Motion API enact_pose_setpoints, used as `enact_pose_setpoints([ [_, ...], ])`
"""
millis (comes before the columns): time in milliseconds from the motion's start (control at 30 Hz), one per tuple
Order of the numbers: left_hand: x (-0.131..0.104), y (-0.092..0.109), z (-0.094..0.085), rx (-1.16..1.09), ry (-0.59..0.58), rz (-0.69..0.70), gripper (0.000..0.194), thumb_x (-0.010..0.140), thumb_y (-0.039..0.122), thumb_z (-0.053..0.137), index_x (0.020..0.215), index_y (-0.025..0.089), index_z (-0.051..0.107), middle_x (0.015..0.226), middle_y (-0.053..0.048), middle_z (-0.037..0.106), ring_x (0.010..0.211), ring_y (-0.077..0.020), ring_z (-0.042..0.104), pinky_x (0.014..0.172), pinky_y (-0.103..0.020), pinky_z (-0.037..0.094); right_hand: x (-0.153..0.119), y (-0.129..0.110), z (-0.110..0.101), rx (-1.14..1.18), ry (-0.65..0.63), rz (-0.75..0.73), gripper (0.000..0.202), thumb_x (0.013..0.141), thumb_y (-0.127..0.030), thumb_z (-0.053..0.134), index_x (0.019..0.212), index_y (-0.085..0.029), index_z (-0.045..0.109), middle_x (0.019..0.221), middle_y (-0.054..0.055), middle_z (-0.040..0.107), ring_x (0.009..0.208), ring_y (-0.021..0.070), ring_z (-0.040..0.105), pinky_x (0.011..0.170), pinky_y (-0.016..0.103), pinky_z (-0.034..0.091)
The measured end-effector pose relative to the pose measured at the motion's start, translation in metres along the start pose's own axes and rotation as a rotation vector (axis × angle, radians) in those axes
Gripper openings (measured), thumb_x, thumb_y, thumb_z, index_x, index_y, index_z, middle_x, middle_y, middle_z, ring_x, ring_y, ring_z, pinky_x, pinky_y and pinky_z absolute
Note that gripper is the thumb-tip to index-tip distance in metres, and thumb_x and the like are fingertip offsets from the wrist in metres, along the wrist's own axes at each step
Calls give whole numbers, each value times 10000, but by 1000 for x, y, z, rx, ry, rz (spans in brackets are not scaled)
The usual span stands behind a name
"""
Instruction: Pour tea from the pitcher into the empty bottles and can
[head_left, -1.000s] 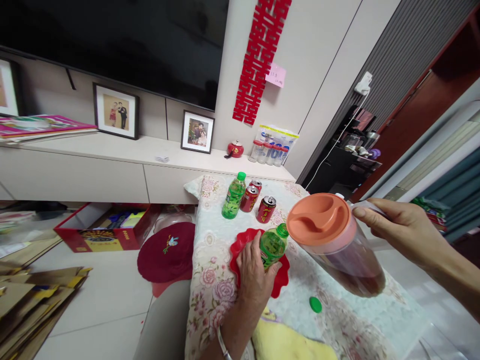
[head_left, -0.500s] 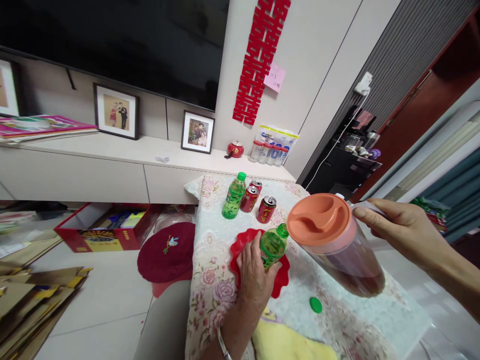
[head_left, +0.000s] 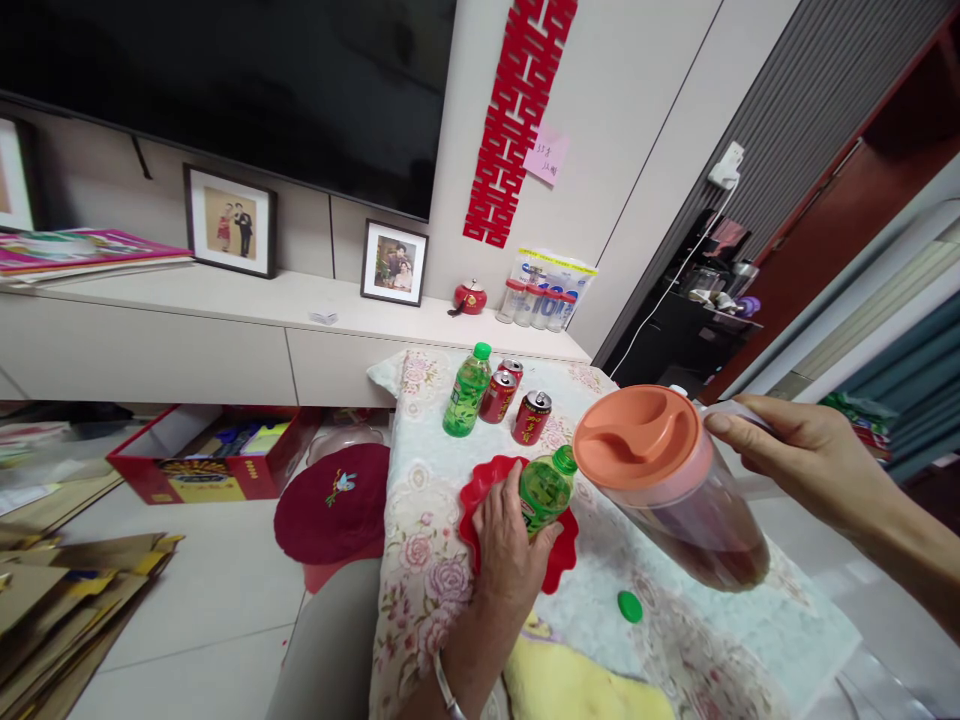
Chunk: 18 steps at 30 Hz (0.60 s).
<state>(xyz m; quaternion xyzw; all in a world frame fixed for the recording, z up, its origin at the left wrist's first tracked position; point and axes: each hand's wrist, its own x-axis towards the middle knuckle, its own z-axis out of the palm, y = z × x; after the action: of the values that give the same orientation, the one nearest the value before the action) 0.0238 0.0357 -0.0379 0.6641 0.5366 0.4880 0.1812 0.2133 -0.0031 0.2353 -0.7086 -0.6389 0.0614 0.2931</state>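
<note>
Both hands are busy: the left hand (head_left: 508, 545) is curled around the side of a green bottle (head_left: 546, 492), its thumb on the near side and its fingers on the left, while the right hand (head_left: 806, 445) is closed on the handle (head_left: 746, 414) of a clear pitcher (head_left: 694, 535). Held up above the table (head_left: 416, 490), the pitcher tilts toward the bottle, with dark liquid in its lower part. Its orange lid (head_left: 637, 435) faces the bottle's neck, close beside it; whether they touch is hard to tell. Within the scalloped rim of a red plate (head_left: 561, 575) is the bottle, its base hidden by the left hand. A loose green cap (head_left: 630, 606) lies on the floral cloth (head_left: 450, 580), to the right of the plate. Beyond the plate, a capped bottle (head_left: 467, 395) stands upright beside two red cans (head_left: 498, 398), with a third can (head_left: 532, 418) just to their right. Near the left wrist, a yellow towel (head_left: 589, 682) lies along the table's near side.
</note>
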Motion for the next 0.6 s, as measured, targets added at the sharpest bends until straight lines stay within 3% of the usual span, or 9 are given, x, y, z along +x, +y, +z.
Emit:
enact_pose_setpoints([
  [600, -1, 0, -1, -9, -10, 15, 799, 831, 217, 801, 1516, 159, 395, 1498, -193, 598, 1385, -382, 557, 1117, -570, 459, 1, 3, 0, -13, -4, 20, 671, 693, -877, 638, 625, -211, 591, 660, -4, 452, 651, 180, 419, 586, 306, 351],
])
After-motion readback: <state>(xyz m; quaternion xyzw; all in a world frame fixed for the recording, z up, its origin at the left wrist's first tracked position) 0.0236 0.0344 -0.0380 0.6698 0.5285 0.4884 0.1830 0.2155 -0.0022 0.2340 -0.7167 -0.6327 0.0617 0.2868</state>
